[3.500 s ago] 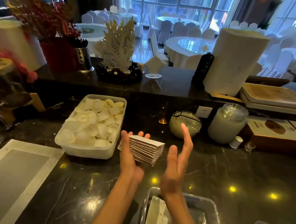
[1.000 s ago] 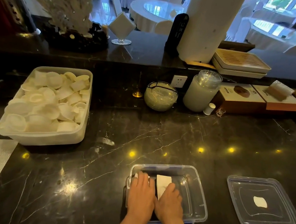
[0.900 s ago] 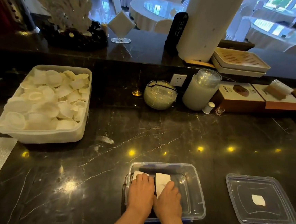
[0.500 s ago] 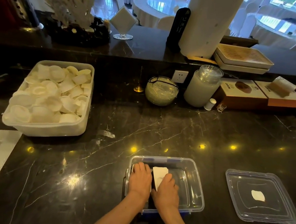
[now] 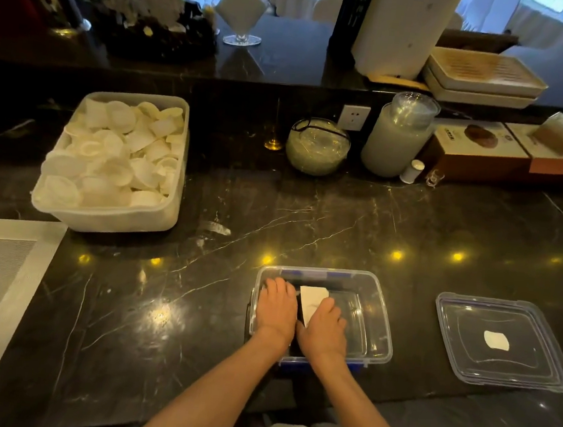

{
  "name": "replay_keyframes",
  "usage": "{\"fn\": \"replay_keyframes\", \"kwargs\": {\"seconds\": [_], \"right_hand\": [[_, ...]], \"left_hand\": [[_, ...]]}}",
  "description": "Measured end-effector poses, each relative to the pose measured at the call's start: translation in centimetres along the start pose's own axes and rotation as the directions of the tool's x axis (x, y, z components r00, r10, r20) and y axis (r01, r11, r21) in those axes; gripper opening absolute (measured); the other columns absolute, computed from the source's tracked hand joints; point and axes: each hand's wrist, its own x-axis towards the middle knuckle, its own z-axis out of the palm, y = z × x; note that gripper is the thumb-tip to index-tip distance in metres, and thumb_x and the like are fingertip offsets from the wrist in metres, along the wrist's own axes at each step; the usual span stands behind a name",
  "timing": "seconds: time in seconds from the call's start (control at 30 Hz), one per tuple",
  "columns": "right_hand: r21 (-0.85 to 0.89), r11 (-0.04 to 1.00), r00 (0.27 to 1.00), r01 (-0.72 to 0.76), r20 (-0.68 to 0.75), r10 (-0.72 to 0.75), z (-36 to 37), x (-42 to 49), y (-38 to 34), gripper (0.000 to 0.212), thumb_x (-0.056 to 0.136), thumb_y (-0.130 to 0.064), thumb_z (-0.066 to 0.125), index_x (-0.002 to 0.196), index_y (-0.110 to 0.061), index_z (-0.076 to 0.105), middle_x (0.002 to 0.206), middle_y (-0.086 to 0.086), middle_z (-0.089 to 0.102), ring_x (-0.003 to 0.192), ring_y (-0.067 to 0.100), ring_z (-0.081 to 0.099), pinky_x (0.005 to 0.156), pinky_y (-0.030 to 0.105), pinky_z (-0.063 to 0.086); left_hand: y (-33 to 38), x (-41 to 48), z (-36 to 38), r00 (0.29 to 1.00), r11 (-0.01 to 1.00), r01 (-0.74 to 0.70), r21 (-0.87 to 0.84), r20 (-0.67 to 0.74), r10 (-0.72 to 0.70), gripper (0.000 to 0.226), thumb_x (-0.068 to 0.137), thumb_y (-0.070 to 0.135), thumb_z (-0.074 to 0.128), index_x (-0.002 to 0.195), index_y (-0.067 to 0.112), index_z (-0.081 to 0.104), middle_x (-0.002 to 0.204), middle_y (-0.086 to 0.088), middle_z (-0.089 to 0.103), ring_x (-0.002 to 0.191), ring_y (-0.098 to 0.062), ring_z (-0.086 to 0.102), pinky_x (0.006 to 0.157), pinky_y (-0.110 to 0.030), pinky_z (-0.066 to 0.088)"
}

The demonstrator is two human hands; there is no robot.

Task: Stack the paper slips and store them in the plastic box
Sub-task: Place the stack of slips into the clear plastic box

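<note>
Cups of white paper fill a plastic tub [image 5: 107, 217] at left of frame. Lower centre, the clear plastic box [image 5: 379, 312] holds both hands: left hand [image 5: 277, 311] flat, palm down, right hand [image 5: 326, 327] pressing the paper slips [image 5: 311, 297] between them. The box's lid [image 5: 501, 341] lies apart, lower right.

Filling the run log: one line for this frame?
phase: storing | left hand, right hand: on paper slips in plastic box | lid: off, right of box
</note>
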Motion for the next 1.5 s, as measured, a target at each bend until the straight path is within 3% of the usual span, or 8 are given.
{"fn": "replay_keyframes", "kwargs": {"seconds": [0.43, 0.63, 0.7, 0.83, 1.03, 1.23, 1.37, 1.5], "right_hand": [[0.106, 0.994, 0.994, 0.003, 0.111, -0.015, -0.8, 0.3, 1.1, 0.058, 0.090, -0.045, 0.058, 0.129, -0.009, 0.035, 0.134, 0.015, 0.046, 0.122, 0.031, 0.046, 0.097, 0.041, 0.046], [0.381, 0.921, 0.996, -0.080, 0.076, 0.055, -2.2, 1.3, 2.7, 0.020, 0.097, -0.032, 0.050, 0.102, -0.014, 0.051, 0.096, 0.005, 0.062, 0.087, 0.019, 0.061, 0.080, 0.040, 0.055], [0.488, 0.868, 0.995, -0.096, 0.029, 0.094, -2.4, 1.4, 3.1, 0.016, 0.098, -0.028, 0.048, 0.097, -0.014, 0.056, 0.089, 0.004, 0.064, 0.085, 0.020, 0.064, 0.070, 0.032, 0.054], [0.642, 0.750, 0.987, -0.160, 0.128, 0.100, -3.0, 1.6, 3.3, 0.029, 0.101, -0.030, 0.038, 0.100, -0.017, 0.064, 0.092, 0.003, 0.067, 0.088, 0.019, 0.063, 0.071, 0.029, 0.047], [0.520, 0.758, 0.899, -0.393, 0.391, 0.198, -3.5, 2.9, 2.4, 0.046, 0.103, -0.039, 0.030, 0.117, -0.008, 0.062, 0.116, 0.016, 0.065, 0.110, 0.030, 0.061, 0.102, 0.045, 0.047], [0.578, 0.729, 0.896, -0.367, 0.432, 0.108, -2.9, 2.2, 1.7, 0.041, 0.104, -0.033, 0.033, 0.122, -0.010, 0.060, 0.108, 0.009, 0.067, 0.103, 0.023, 0.062, 0.102, 0.045, 0.048], [0.571, 0.721, 0.883, -0.393, 0.454, 0.121, -3.0, 2.2, 0.9, 0.045, 0.103, -0.041, 0.033, 0.125, -0.012, 0.060, 0.121, 0.015, 0.065, 0.113, 0.027, 0.061, 0.106, 0.047, 0.045], [0.609, 0.684, 0.874, -0.402, 0.479, 0.087, -3.5, 2.2, 1.0, 0.045, 0.103, -0.042, 0.032, 0.128, -0.015, 0.058, 0.127, 0.013, 0.063, 0.117, 0.027, 0.058, 0.109, 0.047, 0.042]], "left_hand": [[0.0, 0.0, -1.3, 0.996, 0.997, 0.033, 0.072, 0.082, -0.039, 0.045, 0.091, 0.027, 0.062, 0.128, 0.004, 0.050, 0.133, -0.020, 0.050, 0.125, -0.031, 0.044, 0.104, -0.037, 0.042], [1.1, -1.7, -2.0, 0.998, 0.991, 0.007, -0.134, -0.068, -0.017, 0.037, 0.088, 0.012, 0.060, 0.123, 0.004, 0.051, 0.122, -0.015, 0.053, 0.112, -0.026, 0.049, 0.096, -0.034, 0.045], [2.2, -2.5, -2.6, 0.995, 0.919, 0.014, -0.394, -0.088, -0.053, 0.036, 0.087, 0.011, 0.061, 0.121, 0.010, 0.051, 0.123, -0.010, 0.053, 0.111, -0.022, 0.048, 0.093, -0.030, 0.044], [4.4, -3.4, -4.1, 0.964, 0.562, 0.263, -0.784, 0.186, -0.192, 0.042, 0.095, 0.020, 0.053, 0.135, 0.011, 0.043, 0.133, -0.010, 0.049, 0.116, -0.023, 0.051, 0.097, -0.034, 0.048], [5.2, -2.9, -3.9, 0.904, 0.451, 0.424, -0.785, 0.337, -0.263, 0.052, 0.096, 0.023, 0.055, 0.142, 0.014, 0.033, 0.140, -0.012, 0.040, 0.126, -0.027, 0.044, 0.107, -0.041, 0.042], [5.2, -2.9, -3.2, 0.909, 0.386, 0.414, -0.824, 0.354, -0.219, 0.051, 0.098, 0.033, 0.050, 0.143, 0.016, 0.031, 0.142, -0.011, 0.043, 0.128, -0.029, 0.046, 0.106, -0.040, 0.043], [4.8, -2.7, -2.9, 0.902, 0.293, 0.423, -0.857, 0.370, -0.222, 0.045, 0.099, 0.032, 0.051, 0.138, 0.018, 0.035, 0.137, -0.008, 0.054, 0.120, -0.022, 0.056, 0.084, -0.026, 0.049], [4.7, -2.6, -3.0, 0.894, 0.269, 0.444, -0.855, 0.401, -0.201, 0.057, 0.097, 0.031, 0.055, 0.145, 0.017, 0.027, 0.142, -0.008, 0.050, 0.128, -0.024, 0.052, 0.098, -0.034, 0.047]]}}
